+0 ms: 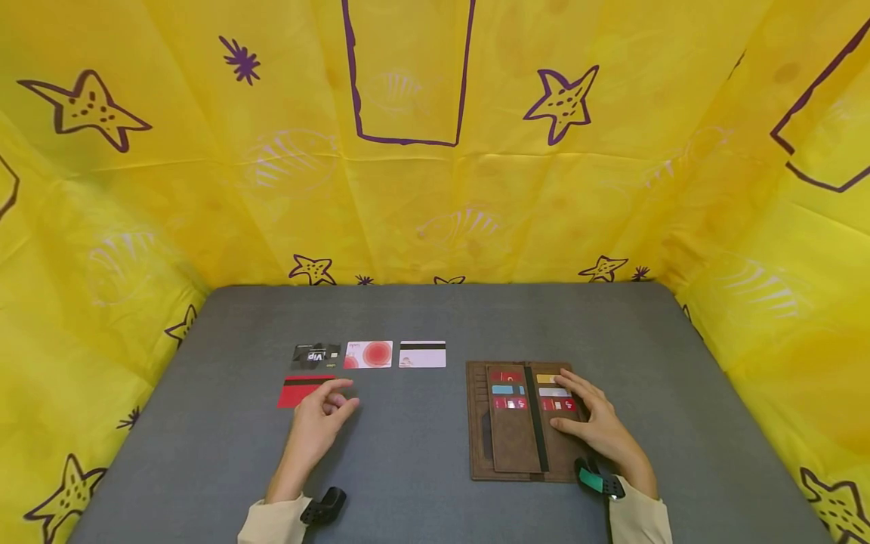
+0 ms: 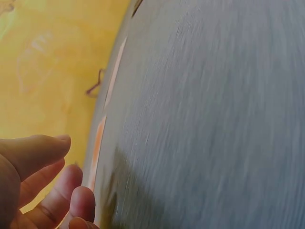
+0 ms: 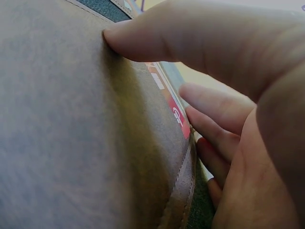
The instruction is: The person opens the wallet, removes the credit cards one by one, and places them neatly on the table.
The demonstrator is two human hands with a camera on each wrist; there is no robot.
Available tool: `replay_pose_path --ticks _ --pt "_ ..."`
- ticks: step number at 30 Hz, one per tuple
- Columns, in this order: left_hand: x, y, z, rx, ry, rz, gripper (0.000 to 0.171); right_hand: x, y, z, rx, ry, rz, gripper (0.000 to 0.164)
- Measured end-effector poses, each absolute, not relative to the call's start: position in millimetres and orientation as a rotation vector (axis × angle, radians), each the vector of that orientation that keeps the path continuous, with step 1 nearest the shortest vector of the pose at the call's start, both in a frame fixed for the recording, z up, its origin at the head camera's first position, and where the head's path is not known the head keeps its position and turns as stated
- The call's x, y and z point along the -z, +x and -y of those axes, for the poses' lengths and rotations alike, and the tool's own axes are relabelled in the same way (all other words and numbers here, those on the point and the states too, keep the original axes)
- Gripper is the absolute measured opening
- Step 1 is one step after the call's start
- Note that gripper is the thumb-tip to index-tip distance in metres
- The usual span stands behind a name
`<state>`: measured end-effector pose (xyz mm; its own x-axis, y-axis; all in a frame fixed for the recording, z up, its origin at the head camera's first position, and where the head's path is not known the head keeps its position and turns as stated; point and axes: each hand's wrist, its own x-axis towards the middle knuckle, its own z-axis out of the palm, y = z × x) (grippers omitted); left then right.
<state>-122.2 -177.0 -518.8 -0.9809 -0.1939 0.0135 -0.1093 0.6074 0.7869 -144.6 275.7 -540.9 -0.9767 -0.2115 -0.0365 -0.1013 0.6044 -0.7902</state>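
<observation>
My left hand (image 1: 318,423) hovers by a red card (image 1: 295,395) with a dark stripe, overlapping its right corner in the head view. Its fingers are loosely bent and hold nothing. My right hand (image 1: 603,429) rests on the right half of an opened brown wallet (image 1: 513,446). In the right wrist view, the thumb touches the leather while the other fingers lie along the card-slot edge. Several cards show in the wallet's slots, including a blue card (image 1: 503,390) and a yellow card (image 1: 546,378). A dark band (image 1: 535,423) runs down the wallet's middle.
Behind the red card, a black card (image 1: 316,357), a white card with red circles (image 1: 356,355) and a white card with a black stripe (image 1: 423,359) lie in a row. Yellow patterned cloth (image 1: 408,204) surrounds the grey tabletop (image 1: 401,468).
</observation>
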Motion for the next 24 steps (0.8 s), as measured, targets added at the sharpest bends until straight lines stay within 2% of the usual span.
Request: replay_pose_path --ticks 8,24 --pt "523 -126 139 1.373 0.103 2.719 0.027 543 -146 -275 1.290 -0.249 -2.741 0.079" --pt "523 -139 78 1.481 -0.149 2.715 0.020 543 -146 -274 1.255 -0.184 -2.795 0.074"
